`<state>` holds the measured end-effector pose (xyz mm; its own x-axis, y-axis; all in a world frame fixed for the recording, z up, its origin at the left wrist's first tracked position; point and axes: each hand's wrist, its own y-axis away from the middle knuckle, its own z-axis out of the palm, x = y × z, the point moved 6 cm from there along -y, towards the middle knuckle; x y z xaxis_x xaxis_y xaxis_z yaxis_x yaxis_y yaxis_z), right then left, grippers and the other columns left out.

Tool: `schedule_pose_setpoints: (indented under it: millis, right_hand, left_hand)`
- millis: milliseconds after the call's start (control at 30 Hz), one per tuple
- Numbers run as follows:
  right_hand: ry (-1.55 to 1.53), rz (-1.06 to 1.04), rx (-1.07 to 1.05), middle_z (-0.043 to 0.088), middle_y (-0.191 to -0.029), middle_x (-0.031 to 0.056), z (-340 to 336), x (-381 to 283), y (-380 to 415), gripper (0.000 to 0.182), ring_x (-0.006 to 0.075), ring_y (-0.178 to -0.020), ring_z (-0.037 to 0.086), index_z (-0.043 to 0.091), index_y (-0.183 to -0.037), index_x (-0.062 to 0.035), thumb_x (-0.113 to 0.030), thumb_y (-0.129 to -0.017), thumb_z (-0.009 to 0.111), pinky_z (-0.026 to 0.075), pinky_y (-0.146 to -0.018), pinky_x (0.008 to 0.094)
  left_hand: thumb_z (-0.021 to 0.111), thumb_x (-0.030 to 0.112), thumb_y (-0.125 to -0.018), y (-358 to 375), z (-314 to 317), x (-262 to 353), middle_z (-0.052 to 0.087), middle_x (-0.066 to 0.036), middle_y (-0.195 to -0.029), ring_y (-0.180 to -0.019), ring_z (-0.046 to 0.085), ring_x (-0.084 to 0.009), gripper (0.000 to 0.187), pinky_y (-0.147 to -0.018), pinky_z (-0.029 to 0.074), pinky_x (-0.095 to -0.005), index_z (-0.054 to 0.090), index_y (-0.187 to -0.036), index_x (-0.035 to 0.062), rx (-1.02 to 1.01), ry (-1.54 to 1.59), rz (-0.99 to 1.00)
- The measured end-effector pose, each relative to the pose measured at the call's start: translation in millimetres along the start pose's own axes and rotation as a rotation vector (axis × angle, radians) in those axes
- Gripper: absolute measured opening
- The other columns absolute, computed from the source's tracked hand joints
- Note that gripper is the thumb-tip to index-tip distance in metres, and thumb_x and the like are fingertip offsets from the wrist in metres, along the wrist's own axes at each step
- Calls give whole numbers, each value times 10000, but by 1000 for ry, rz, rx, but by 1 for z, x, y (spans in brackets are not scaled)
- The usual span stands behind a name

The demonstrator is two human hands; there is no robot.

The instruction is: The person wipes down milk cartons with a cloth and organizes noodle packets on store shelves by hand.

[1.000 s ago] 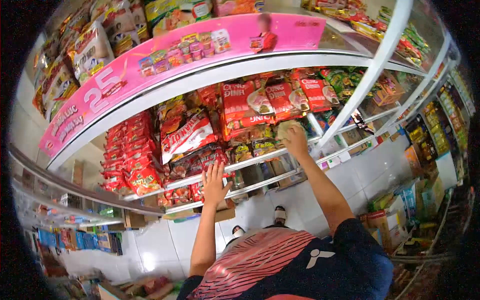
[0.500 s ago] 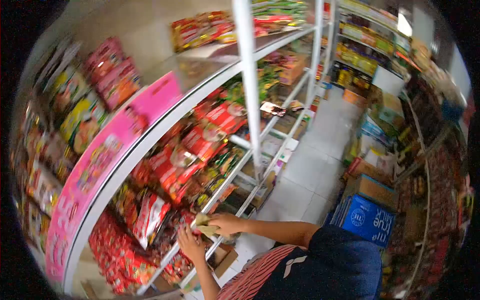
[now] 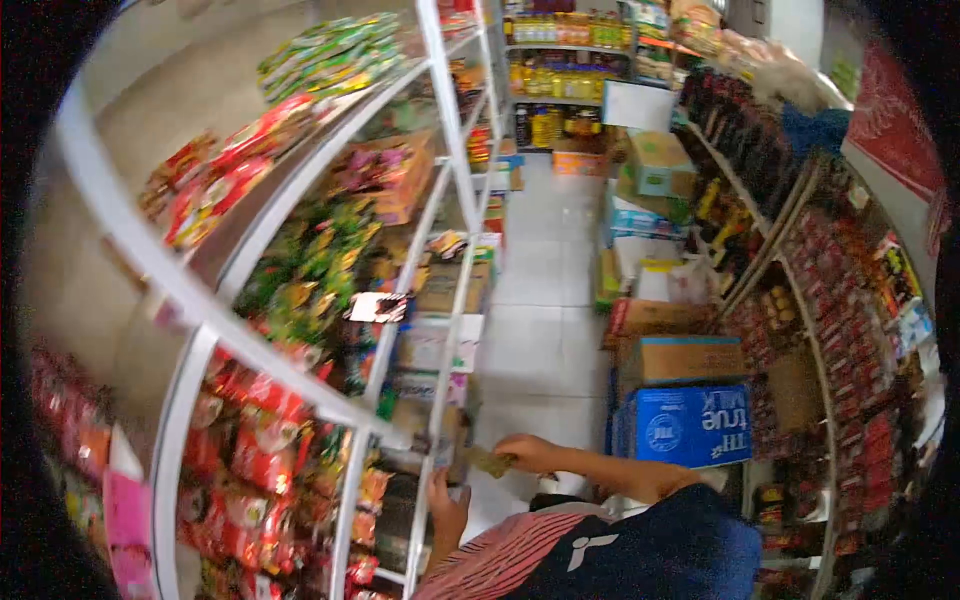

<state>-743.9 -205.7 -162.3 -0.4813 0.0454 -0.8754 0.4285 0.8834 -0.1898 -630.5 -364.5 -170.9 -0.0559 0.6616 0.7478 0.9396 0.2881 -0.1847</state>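
Right hand fingers pinch a cloth at the shelf rail (view blurred); loose packets could be dislodged. Left hand fingers: cannot tell.

A narrow shop aisle is seen, floored with pale glossy tiles on which light is reflected. On the left, white metal shelves are filled with red, green and yellow snack packets, and a bare cream wall is seen above them. On the right, slanted racks are packed with dark bottles and small packets. Cardboard boxes are stacked along the right side of the floor, with a blue milk carton nearest. At the far end, shelves of yellow bottles are set against the back wall.
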Motion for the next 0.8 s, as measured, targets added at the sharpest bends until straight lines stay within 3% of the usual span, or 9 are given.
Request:
schedule_pose_setpoints:
  millis: [67, 233, 267, 333, 400, 633, 733, 767, 800]
  right_hand:
    - [2, -118, 123, 535, -976, 148, -25, 17, 4, 344, 308, -898, 522, 538, -1020, -31, 23, -681, 550, 430, -769, 357]
    - [0, 45, 533, 503, -1033, 133, -112, 49, 26, 335, 292, -933, 510, 559, -995, -35, 69, -677, 540, 422, -776, 339]
    - [-8, 159, 656, 500, -1035, 122, -129, 64, 38, 326, 284, -936, 511, 568, -987, -40, 74, -683, 543, 423, -771, 335]
    - [42, 269, 706, 508, -1011, 120, -161, 68, 52, 308, 280, -924, 515, 577, -982, -44, 56, -692, 555, 424, -767, 331]
    - [84, 377, 748, 515, -986, 117, -184, 85, 67, 291, 276, -913, 519, 585, -978, -49, 38, -700, 567, 425, -764, 327]
    - [344, 536, 659, 562, -889, 119, -263, 136, 81, 298, 294, -847, 542, 588, -986, -68, -12, -695, 618, 449, -746, 363]
    - [288, 784, 215, 604, -946, 123, -285, 181, 66, 332, 321, -972, 533, 584, -1021, -82, -152, -703, 651, 452, -787, 375]
    - [157, 881, 46, 567, -1069, 136, -283, 231, 70, 429, 312, -1038, 509, 541, -1097, -76, -212, -708, 661, 435, -826, 379]
    - [158, 887, 56, 567, -1069, 136, -306, 234, 54, 429, 312, -1038, 509, 541, -1097, -76, -212, -708, 661, 435, -826, 379]
  left_hand:
    - [731, 199, -617, -52, 25, 67, 412, -217, -1192, -1088, 378, -416, 691, -924, 299, -478, 410, -1209, 45, -5, -48, 217]
    - [690, 166, -639, -142, 132, 58, 502, -159, -1080, -1031, 453, -355, 517, -881, 341, -468, 483, -1103, 68, -280, -198, 480]
    - [690, 166, -639, -154, 145, 61, 502, -159, -1080, -1031, 453, -355, 517, -881, 341, -468, 483, -1103, 68, -302, -187, 492]
    - [652, 149, -669, -193, 159, 93, 546, -162, -964, -926, 519, -340, 397, -798, 407, -420, 513, -1024, 39, -530, 80, 164]
    - [642, 148, -680, -218, 193, 88, 558, -178, -901, -839, 545, -355, 337, -717, 439, -385, 528, -977, 35, -578, 76, 276]
    - [618, 149, -708, -313, 267, 115, 555, -142, -872, -819, 537, -365, 218, -673, 440, -414, 516, -882, 67, -668, 173, 333]
    - [608, 153, -713, -374, 296, 117, 549, -139, -878, -814, 538, -362, 203, -673, 441, -419, 521, -884, 89, -670, 217, 504]
    - [608, 153, -713, -398, 304, 118, 549, -139, -878, -814, 538, -362, 203, -673, 441, -419, 521, -884, 89, -680, 218, 513]
    - [606, 159, -715, -419, 316, 124, 542, -136, -883, -819, 538, -356, 194, -678, 441, -417, 526, -882, 102, -746, 164, 556]
